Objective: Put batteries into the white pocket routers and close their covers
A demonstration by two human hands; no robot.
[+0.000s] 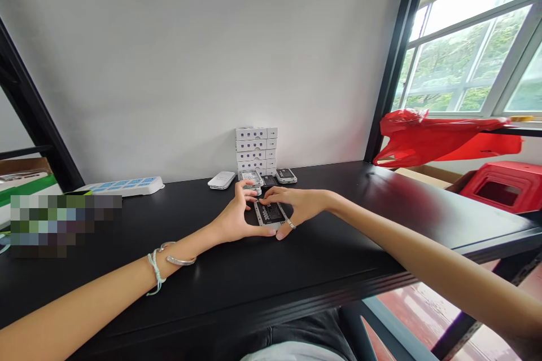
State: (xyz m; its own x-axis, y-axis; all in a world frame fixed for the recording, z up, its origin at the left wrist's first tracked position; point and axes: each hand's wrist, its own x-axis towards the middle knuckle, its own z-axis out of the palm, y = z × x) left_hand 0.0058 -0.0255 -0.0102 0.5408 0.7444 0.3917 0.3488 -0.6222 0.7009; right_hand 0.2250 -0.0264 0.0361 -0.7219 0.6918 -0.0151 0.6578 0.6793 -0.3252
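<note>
A small flat device (pixel 271 214) with a white frame and a black battery marked 3000 lies on the black table between my hands. My left hand (pixel 235 217) curves round its left side, thumb at the near edge and fingers toward the far edge. From the right, my right hand (pixel 301 204) has its fingers over the far edge and its thumb at the near corner. Just beyond are an opened white casing (pixel 250 176), a black battery (pixel 269 181) and a similar device (pixel 286 175) with its battery showing.
Several white boxes (pixel 256 145) are stacked against the grey wall. Thin white covers (pixel 221 180) lie left of them, and a white-and-blue power strip (pixel 127 186) is farther left. A red plastic bag (pixel 440 138) and red stool (pixel 503 186) are beyond the table's right side.
</note>
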